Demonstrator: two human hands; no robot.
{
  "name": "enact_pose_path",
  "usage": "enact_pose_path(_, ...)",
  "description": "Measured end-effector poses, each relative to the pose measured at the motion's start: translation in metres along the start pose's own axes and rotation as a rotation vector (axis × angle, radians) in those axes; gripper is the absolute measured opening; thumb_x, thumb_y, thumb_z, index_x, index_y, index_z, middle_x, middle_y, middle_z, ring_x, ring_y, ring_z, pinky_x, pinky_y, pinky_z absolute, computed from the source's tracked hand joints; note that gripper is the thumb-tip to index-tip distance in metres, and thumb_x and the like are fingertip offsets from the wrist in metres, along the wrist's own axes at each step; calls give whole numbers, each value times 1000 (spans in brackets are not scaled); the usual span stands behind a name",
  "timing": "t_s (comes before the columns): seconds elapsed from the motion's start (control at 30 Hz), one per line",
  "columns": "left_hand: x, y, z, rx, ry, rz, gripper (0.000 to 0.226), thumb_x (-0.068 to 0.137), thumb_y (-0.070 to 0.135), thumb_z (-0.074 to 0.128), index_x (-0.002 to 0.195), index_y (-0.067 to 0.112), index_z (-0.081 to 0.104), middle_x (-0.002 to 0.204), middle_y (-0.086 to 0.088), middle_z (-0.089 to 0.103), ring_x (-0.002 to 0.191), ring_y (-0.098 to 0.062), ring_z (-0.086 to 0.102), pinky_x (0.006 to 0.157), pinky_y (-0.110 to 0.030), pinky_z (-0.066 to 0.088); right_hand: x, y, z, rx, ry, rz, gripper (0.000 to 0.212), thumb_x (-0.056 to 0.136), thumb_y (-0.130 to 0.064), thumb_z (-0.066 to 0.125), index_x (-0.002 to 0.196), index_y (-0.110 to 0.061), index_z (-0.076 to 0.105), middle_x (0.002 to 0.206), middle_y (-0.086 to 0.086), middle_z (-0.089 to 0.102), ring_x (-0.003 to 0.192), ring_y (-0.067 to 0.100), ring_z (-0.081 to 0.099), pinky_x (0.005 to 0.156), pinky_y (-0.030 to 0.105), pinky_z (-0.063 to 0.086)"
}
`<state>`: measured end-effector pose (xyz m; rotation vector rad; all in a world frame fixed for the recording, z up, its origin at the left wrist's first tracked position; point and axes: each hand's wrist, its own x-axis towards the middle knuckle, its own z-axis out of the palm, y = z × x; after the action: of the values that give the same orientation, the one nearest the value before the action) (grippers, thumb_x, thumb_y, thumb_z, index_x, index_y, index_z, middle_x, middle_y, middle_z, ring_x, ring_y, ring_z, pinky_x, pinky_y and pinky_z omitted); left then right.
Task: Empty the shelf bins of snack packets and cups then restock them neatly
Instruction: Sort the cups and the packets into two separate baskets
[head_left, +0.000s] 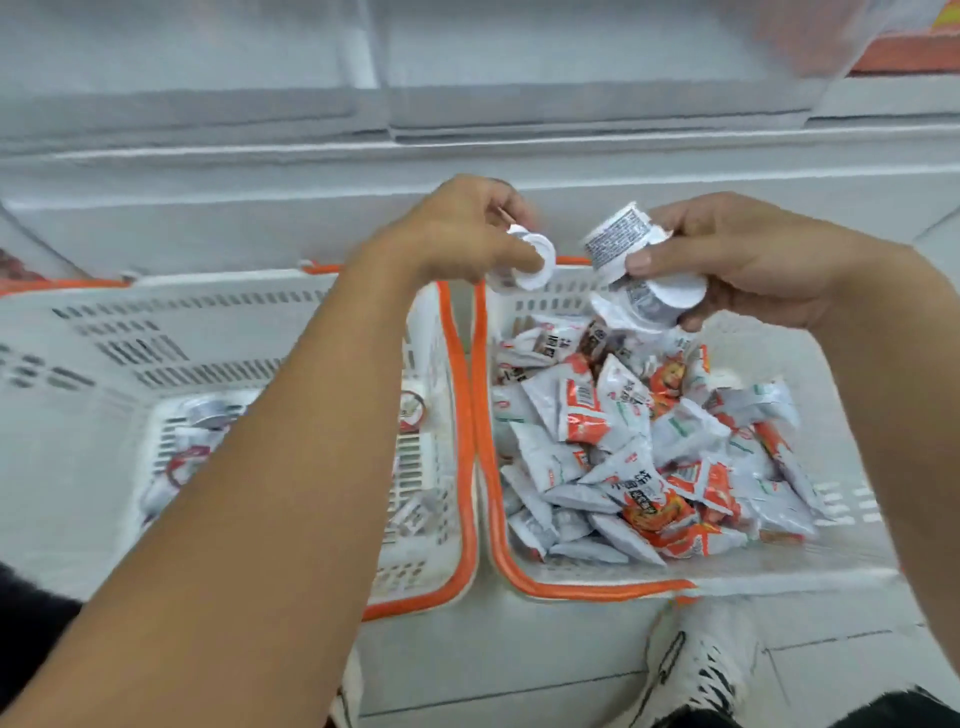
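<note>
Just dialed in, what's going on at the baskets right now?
A person is sorting stock above two orange-rimmed white baskets on the floor. The left hand pinches one small white cup; the right hand holds two cups in its grip. The right basket is full of snack packets. The left basket holds a few cups. The shelf bins above look emptied.

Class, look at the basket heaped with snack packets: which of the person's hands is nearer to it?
Right. The right hand, gripping two cups, hovers over the packet basket's far end. The left hand, holding one cup, is just beyond its far left corner.
</note>
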<state>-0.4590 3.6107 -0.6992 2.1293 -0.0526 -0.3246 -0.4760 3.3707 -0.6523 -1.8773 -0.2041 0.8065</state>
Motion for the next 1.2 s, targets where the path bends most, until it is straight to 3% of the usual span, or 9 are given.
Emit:
enact_pose_path(0.1,-35,-55,-79,330,-61,-248,25,76,13,79,99,16,70,81,1,66,59,-8,63,45,-18,50,30,-26,103,-83,-17,-93,23,79,-23,80,94,-8,70,77,9,67,61,17,61,48,27,48)
enact_pose_path(0.27,-99,-173,-97,442,-284,-672,31,83,19,77,111,8,71,115,-14,67,107,-34,67,90,-52,56,88,10,256,-695,9,-52,31,74,-29,79,92,-8,66,87,8,67,69,21,67,54,37,59)
enact_pose_path(0.37,-130,-211,-81,521,-381,-842,43,98,30,60,124,-4,63,131,-20,62,118,-35,61,101,-43,50,113,43,298,-722,1,123,37,80,-26,75,107,-3,63,94,10,66,72,19,62,61,35,57)
enact_pose_path(0.5,-152,-242,-67,510,105,-924,34,97,14,55,126,-3,59,113,-15,63,116,-29,60,91,-34,50,130,75,326,-380,-37,325,56,89,-11,66,140,-4,43,134,16,57,108,29,62,81,34,56)
enact_pose_path(0.6,-147,-242,-72,248,611,-849,49,91,3,57,139,2,45,137,-21,43,129,-39,47,99,-43,45,119,62,327,4,-252,299,77,94,-4,62,157,-17,20,156,14,34,125,30,51,100,38,49)
enact_pose_path(0.73,-98,-183,-68,156,863,-311,41,90,17,63,129,8,58,128,-17,56,117,-33,55,100,-38,42,86,-3,234,83,-199,8,42,97,-10,61,137,-16,56,139,11,56,111,19,60,96,35,53)
enact_pose_path(0.9,-33,-53,23,90,519,269,39,88,28,67,124,15,63,124,-6,62,112,-19,56,100,-28,42,19,-4,16,-387,515,140,14,88,-17,67,99,-13,75,91,7,71,84,16,61,72,31,55)
enact_pose_path(1.03,-8,-6,130,312,-118,357,65,88,47,68,145,23,47,150,-3,45,136,-21,43,110,-27,30,9,99,-48,-636,372,581,67,87,-35,74,144,-12,48,140,7,51,124,28,51,97,39,49)
enact_pose_path(1.2,9,-32,193,646,-295,312,78,91,63,50,156,29,23,163,-7,22,150,-28,17,120,-47,21,18,232,-41,-742,327,608,95,87,-66,58,158,-17,18,163,11,22,148,28,24,119,39,22)
